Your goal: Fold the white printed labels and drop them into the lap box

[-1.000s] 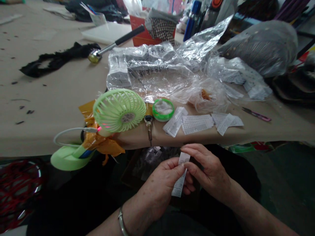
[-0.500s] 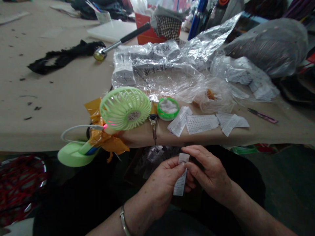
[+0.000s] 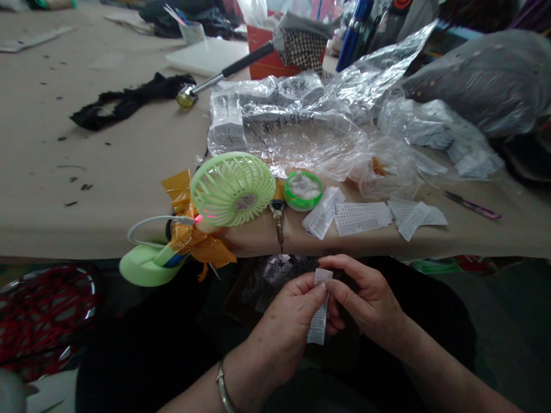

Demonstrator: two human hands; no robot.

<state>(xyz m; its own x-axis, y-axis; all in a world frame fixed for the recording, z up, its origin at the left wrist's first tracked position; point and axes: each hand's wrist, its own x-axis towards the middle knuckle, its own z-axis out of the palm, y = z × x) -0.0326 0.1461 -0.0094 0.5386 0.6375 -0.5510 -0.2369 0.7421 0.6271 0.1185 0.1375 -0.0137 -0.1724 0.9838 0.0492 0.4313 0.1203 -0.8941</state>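
Between the thumb and fingers of my left hand (image 3: 293, 312) is a narrow white printed label (image 3: 317, 327), standing nearly upright below the table edge. My right hand (image 3: 370, 295) is at the label's right side. Its thumb presses on the label beside my left thumb, and its index finger curves over toward the top end. Whether it is one label or several in a stack, I cannot tell. On the table edge just beyond lie fanned piles of similar printed labels (image 3: 363, 218). A soldering iron-like tool (image 3: 279, 225) points down over the edge toward my hands.
A green fan (image 3: 232, 189) is taped at the table edge. Nearby sit a green tub of white fluff (image 3: 303, 191), plastic-wrapped bundles (image 3: 275, 117), pink-handled snips (image 3: 473, 205), a long-handled metal tool (image 3: 224, 74) and black cloth (image 3: 129, 100). A red-filled basket (image 3: 43, 321) stands at lower left.
The whole view has shifted, so the table things appear a little farther right. Both hands keep nearly the same hold on the label.
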